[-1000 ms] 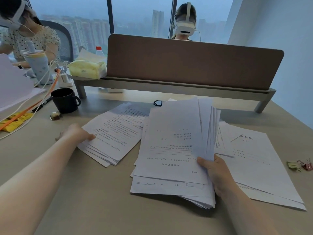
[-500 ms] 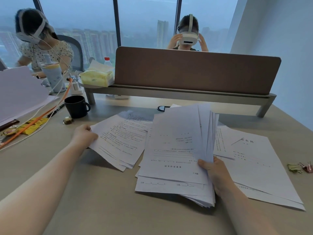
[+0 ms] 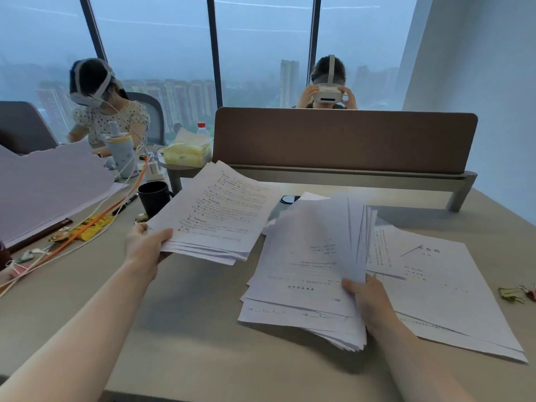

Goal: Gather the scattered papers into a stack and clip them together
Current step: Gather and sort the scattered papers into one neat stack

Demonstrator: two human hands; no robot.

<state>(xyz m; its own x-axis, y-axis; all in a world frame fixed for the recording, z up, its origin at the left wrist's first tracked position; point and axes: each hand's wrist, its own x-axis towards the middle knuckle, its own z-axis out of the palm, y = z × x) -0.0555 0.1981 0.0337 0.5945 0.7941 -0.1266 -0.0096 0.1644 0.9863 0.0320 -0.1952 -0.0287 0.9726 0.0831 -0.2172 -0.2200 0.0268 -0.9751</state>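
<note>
While both hands hold paper, the scene reads so:
Desk edges: the desk (image 3: 203, 329) shows bare top along its near edge between the two forearms; a brown divider (image 3: 345, 140) runs along the far edge, and a mug (image 3: 153, 197) stands near the far left.
Left sheaf: a thin sheaf (image 3: 216, 216) is lifted off the desk and tilted, its far corner up by the divider.
Left hand: the left hand (image 3: 145, 246) grips the sheaf's near left corner, thumb on top, fingers curled under it and hidden.
Right stack: a thicker stack (image 3: 307, 274) fans out unevenly, its near edge low by the desk, its far edge raised.
Right hand: the right hand (image 3: 367, 300) pinches the stack's right edge, thumb on the top sheet, the other fingers hidden beneath.
Loose sheets: more sheets (image 3: 441, 288) lie flat toward the right edge, partly under the stack.
Clips: small clips (image 3: 517, 294) sit at the right edge, apart from the sheets.
Paper look: white pages with printed lines of text, edges not squared.
</note>
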